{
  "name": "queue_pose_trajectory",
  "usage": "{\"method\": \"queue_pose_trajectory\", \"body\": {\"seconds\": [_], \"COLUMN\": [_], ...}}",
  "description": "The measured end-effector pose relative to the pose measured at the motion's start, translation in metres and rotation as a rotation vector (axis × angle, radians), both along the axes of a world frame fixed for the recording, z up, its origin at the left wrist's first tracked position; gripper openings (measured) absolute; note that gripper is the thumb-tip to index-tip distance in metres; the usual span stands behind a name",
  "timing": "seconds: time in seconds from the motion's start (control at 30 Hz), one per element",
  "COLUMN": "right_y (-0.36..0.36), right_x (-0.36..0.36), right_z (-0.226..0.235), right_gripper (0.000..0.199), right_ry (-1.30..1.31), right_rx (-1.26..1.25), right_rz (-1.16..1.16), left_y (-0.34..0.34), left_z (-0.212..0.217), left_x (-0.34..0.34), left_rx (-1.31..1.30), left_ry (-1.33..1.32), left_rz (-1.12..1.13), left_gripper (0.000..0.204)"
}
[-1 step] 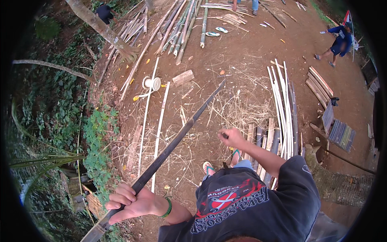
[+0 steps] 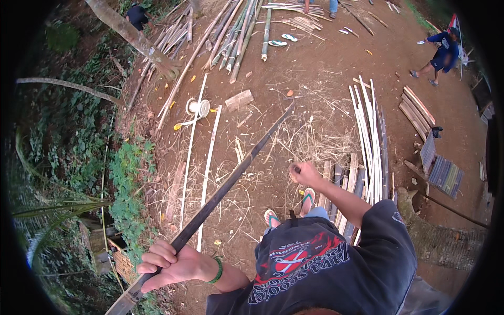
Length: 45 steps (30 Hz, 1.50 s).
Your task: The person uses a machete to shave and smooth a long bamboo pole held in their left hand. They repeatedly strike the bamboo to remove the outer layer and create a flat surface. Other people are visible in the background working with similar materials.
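A long, dark bamboo strip (image 2: 228,184) runs slantwise from the lower left to the middle of the ground. Near its lower end my left hand (image 2: 170,262) is closed around it, fingers over the top and thumb below; a green bracelet circles that wrist. To the right of the strip and apart from it, my right hand (image 2: 305,173) makes a fist above the ground. Something small and dark shows at the fist, too little of it visible to name. My feet in green-strapped flip-flops (image 2: 308,197) stand below.
Pale slats (image 2: 367,136) and dark split bamboo (image 2: 359,184) lie to my right. A wooden block (image 2: 239,100), a white spool (image 2: 202,108) and fibre shavings (image 2: 325,139) are ahead. Bamboo poles (image 2: 241,42) lie farther off. Two people show at the far left and right, another partly at the top.
My right fist has shifted slightly right and nearer to me, uncovering more of the flip-flop below it. My left hand and the bamboo strip look unchanged.
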State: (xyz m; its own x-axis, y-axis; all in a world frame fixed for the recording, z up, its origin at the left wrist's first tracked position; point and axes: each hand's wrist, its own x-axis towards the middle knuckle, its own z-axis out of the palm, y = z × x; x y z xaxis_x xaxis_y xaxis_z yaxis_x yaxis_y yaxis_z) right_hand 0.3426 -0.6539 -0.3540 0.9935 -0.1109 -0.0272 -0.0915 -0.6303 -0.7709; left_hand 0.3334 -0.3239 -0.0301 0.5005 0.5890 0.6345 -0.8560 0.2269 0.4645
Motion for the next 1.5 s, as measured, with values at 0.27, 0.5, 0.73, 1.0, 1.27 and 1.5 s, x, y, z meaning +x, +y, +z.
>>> {"method": "queue_pose_trajectory", "body": {"seconds": [0.27,0.5,0.73,1.0,1.27,1.5], "right_y": [-0.014,-0.122,-0.097,-0.186,-0.023,0.062], "right_x": [0.017,0.057,0.048,0.065,0.047,0.073], "right_z": [0.038,-0.072,-0.007,-0.127,-0.03,0.007], "right_gripper": [0.027,0.024,0.028,0.033,0.023,0.041], "right_ry": [-0.009,0.375,0.031,0.478,0.467,0.557], "right_rx": [0.061,-0.205,-0.157,-0.236,1.133,1.542], "right_rz": [0.055,-0.121,0.341,-0.287,-0.303,-0.385], "left_y": [-0.021,-0.033,-0.051,-0.066,-0.072,-0.05], "left_z": [0.007,0.013,0.016,0.022,0.024,0.016], "left_x": [-0.009,-0.02,-0.038,-0.03,-0.024,-0.027], "left_rx": [0.052,0.163,0.097,-0.006,-0.186,-0.222], "left_ry": [-0.028,-0.089,-0.083,0.067,0.261,0.261], "left_rz": [-0.017,-0.276,-0.178,0.2,0.563,0.478], "left_gripper": [0.05,0.051,0.05,0.049,0.049,0.052]}}
